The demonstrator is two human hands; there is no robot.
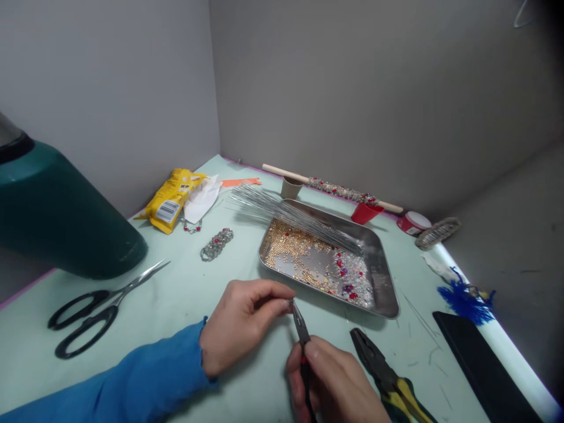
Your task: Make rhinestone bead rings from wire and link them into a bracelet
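Observation:
My left hand (240, 326), below a blue sleeve, pinches a tiny piece between thumb and fingertips; it is too small to make out. In my right hand (339, 379) is a pair of slim needle-nose pliers (302, 329) with dark handles. Their tips touch or nearly touch the pinched piece. Just beyond lies a metal tray (388, 294) with gold beads (286, 247), clear and red beads (350, 282), and a bundle of thin wires (304, 220) resting across its far rim. Larger combination pliers (383, 370) with yellow-green handles lie right of my right hand.
Black-handled scissors (110, 299) and a large green bottle (66, 211) stand at the left. A beaded coil (217, 244) and yellow packet (171, 200) lie behind. A beaded stick (343, 191) rests on two cups. A black slab (480, 370) and blue tassel (467, 299) are right.

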